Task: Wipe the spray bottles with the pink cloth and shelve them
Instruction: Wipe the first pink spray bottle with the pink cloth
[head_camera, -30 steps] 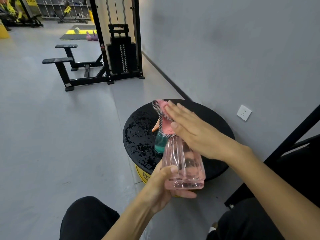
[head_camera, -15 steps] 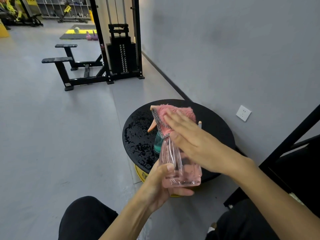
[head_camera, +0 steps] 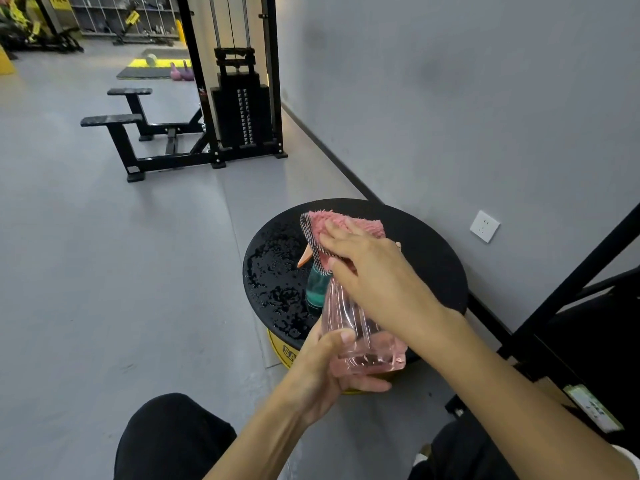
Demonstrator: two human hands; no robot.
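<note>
Left hand (head_camera: 318,374) grips spray bottle (head_camera: 363,344) base; right hand (head_camera: 377,278) above, fingers curled over pink cloth (head_camera: 349,221)

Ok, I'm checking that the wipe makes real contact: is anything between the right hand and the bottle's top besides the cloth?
Nothing visible. Only the cloth lies between the right hand and the top of the bottle, draped over the sprayer. The left hand grips the base, well below the wiping.
</note>
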